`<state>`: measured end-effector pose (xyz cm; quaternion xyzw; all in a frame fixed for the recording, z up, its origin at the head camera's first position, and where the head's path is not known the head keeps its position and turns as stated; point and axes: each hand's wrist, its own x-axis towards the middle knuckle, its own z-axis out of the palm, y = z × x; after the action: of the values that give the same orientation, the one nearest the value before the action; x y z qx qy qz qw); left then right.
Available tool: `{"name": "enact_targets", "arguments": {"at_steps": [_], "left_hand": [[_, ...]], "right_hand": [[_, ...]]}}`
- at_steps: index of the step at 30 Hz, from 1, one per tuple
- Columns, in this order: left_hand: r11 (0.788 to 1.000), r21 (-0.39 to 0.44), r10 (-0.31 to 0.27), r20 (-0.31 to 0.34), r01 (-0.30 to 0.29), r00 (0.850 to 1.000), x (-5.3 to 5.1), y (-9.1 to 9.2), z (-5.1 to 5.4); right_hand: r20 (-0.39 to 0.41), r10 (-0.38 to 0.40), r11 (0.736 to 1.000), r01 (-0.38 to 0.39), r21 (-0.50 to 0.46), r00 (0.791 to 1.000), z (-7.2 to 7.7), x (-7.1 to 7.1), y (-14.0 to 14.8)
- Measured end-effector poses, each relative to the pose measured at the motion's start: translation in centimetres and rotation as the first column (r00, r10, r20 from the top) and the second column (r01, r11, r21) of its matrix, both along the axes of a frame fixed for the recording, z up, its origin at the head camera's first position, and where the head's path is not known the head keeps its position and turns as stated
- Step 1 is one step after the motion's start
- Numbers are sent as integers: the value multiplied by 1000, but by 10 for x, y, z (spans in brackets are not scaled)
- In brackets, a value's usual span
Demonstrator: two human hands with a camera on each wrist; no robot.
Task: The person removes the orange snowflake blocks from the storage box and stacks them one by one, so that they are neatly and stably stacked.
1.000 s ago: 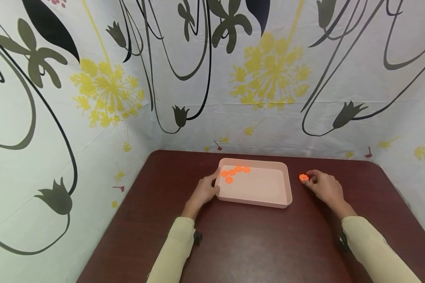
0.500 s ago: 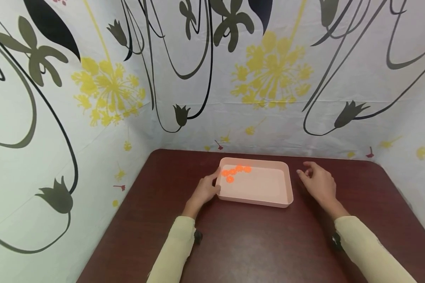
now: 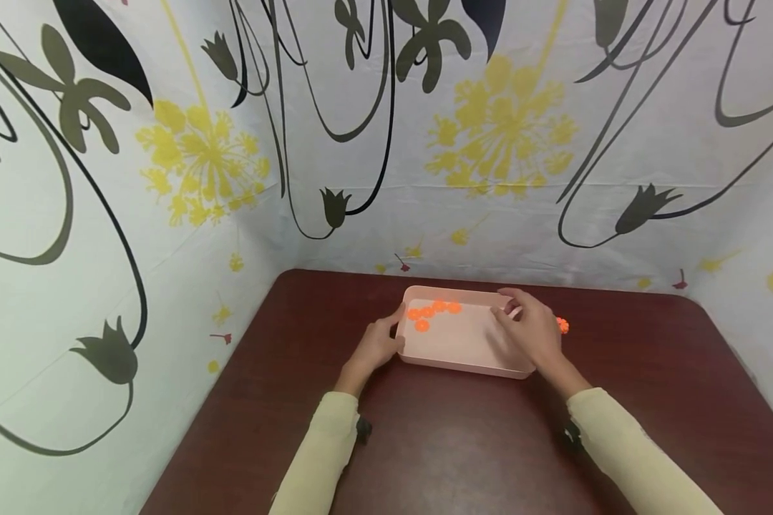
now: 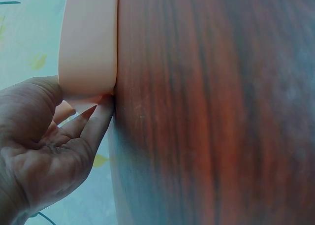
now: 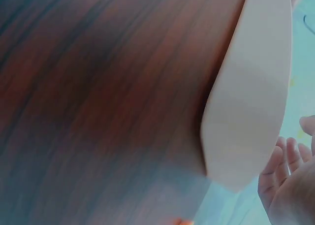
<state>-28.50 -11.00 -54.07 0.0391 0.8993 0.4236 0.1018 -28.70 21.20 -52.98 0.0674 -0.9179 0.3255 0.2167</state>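
Though apart, left hand (image 3: 373,347) tight on tray (image 3: 454,347) edge, right hand (image 3: 531,329) slack over opposite edge (room between).

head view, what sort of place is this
Probably an indoor tabletop workspace: white wrinkled wall covering printed with grey and yellow flowers hangs behind a dark red-brown wood-grain table, which bears a pale pink rectangular tray holding small orange scalloped pieces.
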Motion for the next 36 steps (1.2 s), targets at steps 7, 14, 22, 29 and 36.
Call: {"name": "enact_targets", "arguments": {"at_steps": [7, 14, 22, 29, 36], "left_hand": [[1000, -1, -8, -19, 8, 1000, 1, 0, -1], [1000, 2, -16, -10, 16, 1000, 1, 1, -1], [1000, -12, -13, 2, 13, 1000, 0, 0, 1], [999, -18, -27, -14, 27, 1000, -1, 0, 0], [999, -20, -31, -21, 31, 999, -1, -2, 1]], "right_hand": [[18, 97, 994, -96, -50, 995, -1, 0, -32], [173, 187, 973, -158, -169, 967, -4, 4, -62], [312, 264, 955, -202, -218, 913, -13, -4, -89], [346, 328, 931, -240, -274, 879, -18, -12, -106], [411, 244, 969, -201, -146, 878, -20, -18, -116]]}}
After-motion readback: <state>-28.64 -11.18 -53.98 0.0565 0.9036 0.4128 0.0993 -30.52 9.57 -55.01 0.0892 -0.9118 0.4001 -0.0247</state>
